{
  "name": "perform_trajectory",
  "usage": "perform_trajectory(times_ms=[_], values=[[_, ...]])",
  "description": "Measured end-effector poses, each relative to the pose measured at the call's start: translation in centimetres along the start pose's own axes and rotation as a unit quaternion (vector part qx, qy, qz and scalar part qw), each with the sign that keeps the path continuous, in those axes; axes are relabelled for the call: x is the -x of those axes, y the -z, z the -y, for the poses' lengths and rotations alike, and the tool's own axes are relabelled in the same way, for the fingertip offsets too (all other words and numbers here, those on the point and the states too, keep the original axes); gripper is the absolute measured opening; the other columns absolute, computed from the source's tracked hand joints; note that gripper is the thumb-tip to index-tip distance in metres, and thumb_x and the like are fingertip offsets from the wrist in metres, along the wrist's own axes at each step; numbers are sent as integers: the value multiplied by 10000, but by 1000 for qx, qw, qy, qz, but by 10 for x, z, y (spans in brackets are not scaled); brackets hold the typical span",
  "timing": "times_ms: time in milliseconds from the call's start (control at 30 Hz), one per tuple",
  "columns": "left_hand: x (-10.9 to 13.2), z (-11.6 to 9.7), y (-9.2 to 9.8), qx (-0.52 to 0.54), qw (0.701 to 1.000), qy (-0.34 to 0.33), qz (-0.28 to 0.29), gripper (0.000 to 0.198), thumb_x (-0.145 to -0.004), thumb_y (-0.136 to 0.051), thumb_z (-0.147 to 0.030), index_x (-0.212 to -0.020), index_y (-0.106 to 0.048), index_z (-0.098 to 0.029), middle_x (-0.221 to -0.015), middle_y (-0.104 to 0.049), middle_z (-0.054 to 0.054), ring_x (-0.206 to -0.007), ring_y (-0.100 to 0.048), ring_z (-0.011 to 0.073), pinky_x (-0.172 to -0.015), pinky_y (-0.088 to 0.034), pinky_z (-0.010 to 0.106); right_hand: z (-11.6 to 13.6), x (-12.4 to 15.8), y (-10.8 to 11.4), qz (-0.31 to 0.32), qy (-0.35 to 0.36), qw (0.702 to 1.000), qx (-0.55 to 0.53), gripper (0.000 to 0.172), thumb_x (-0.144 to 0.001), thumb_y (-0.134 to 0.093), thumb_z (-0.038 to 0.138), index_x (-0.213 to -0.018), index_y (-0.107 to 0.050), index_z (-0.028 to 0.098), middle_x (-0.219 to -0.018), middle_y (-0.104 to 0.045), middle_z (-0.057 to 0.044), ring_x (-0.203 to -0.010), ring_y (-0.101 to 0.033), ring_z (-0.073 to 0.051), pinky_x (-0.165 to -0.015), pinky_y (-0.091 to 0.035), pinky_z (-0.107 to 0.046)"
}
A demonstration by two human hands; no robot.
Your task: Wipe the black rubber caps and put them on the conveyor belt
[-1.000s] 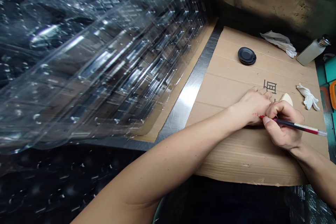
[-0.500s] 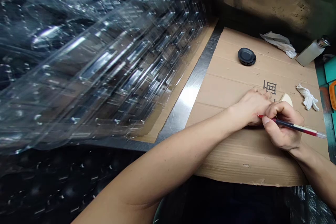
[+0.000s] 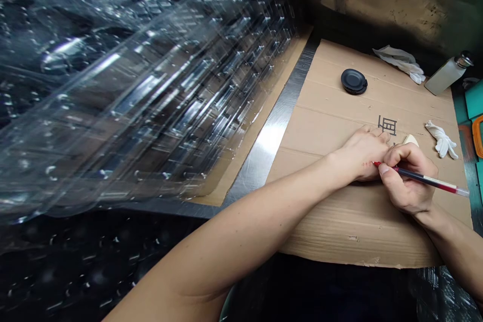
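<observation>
The person has both arms stretched over a sheet of brown cardboard (image 3: 339, 221). The left hand (image 3: 362, 156) lies palm down on it with the fingers loosely together. Their tips are hidden behind the other hand, so I cannot tell if they hold something. The right hand (image 3: 409, 181) pinches a red pen (image 3: 430, 181) between thumb and first fingers. The red tip of the pen touches the back of the left hand, where small red marks are visible. Just behind the right hand a small beige piece (image 3: 411, 139) looks out, near a printed black character (image 3: 388, 125). Farther on the cardboard are a round black lid (image 3: 353, 81), a white rag (image 3: 402, 60), another crumpled white cloth (image 3: 441, 138) and a pale bottle (image 3: 445, 76). To the left, past a shiny metal strip (image 3: 264, 146), a big stack of clear plastic trays (image 3: 132, 90) leans.
</observation>
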State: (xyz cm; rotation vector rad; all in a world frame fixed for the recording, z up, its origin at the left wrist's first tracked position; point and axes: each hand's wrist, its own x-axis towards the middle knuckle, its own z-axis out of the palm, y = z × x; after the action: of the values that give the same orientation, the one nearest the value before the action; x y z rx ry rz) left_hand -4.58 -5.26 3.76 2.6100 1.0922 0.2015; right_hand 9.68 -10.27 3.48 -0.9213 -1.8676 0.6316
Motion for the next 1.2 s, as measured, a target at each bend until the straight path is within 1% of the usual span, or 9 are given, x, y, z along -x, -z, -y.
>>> perform_trajectory(times_ms=[267,533,733,933,1067,1200], values=[[0,1,-2,-3,1000,-7,-14,301,-1015,-482,-310,-1108,-712,-139,-1184,-723,151,-1147,-649,291,-1004,-478,440,-1,0,1,4,2,1000,-5,183,-809,-662,120,-780,-522,235,-704,-552,33,-640,-533,-138,-608,-448,-315],[1,0,0,-11,1000,-7,1,294,-1007,-493,-301,-1107,-716,-138,-1186,-717,151,-1150,-646,293,-1014,-472,440,0,0,1,12,2,1000,-4,185,-784,-646,112,-761,-509,235,-679,-540,42,-605,-507,-127,-579,-420,-304],[0,2,-1,-19,1000,-15,-1,281,-994,-518,-322,-1109,-713,-156,-1198,-711,142,-1166,-640,294,-1019,-468,436,-4,3,2,26,8,999,-25,189,-806,-663,134,-765,-509,236,-679,-532,47,-589,-512,-125,-594,-443,-313],[0,1,-2,-9,1000,-3,-2,291,-993,-516,-326,-1066,-729,-142,-1184,-717,154,-1152,-649,297,-1020,-472,440,-5,-1,5,-13,-1,1000,-7,168,-802,-677,168,-783,-527,242,-704,-556,31,-628,-529,-144,-595,-449,-318],[0,1,-2,6,1000,-4,-16,286,-989,-516,-312,-1096,-717,-139,-1160,-727,153,-1136,-656,291,-1001,-478,429,-3,-3,4,-5,-7,1000,-11,162,-796,-666,168,-776,-524,244,-704,-554,27,-632,-518,-145,-584,-439,-315],[0,2,-3,15,999,-6,-30,264,-985,-525,-312,-1070,-712,-147,-1155,-736,146,-1121,-661,285,-983,-481,421,-2,-4,3,-5,-10,1000,-4,160,-789,-665,168,-768,-526,245,-693,-553,25,-639,-519,-149,-558,-422,-303]])
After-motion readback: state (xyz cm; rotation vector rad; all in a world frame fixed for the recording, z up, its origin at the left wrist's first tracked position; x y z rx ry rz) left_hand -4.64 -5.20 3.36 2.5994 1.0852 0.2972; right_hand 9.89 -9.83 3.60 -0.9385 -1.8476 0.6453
